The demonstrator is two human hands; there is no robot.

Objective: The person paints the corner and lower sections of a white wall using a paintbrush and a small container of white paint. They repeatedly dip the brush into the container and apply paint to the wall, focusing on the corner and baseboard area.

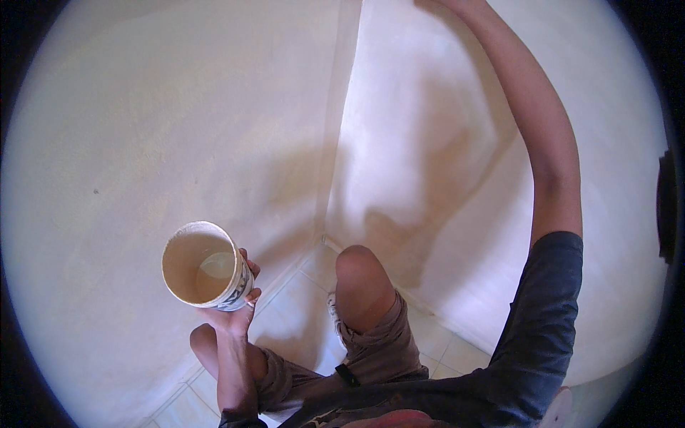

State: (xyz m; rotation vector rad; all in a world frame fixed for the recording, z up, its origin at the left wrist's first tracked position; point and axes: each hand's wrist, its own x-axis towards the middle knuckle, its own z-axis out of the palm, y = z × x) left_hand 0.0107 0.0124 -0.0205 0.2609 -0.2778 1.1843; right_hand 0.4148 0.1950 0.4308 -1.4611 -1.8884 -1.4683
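Note:
My left hand (234, 319) is wrapped round the side of a round plastic bucket (180, 260). Pale residue coats the bucket's rim and inner wall, and a little whitish liquid seems to lie at its bottom. The bucket tilts slightly, its mouth facing up toward me, close to the left wall (143, 143). Stretched far up along the right wall (407, 93), my right arm ends in my right hand (449, 2), of which only a sliver shows at the top edge. Its fingers are cut off, so whether it holds anything is hidden.
The two pale walls meet in a corner (341, 128) ahead of me, shadowed by my arm. Light floor tiles (285, 307) lie below, around my bent knees (364, 285). A dark object (666, 207) stands out at the far right rim.

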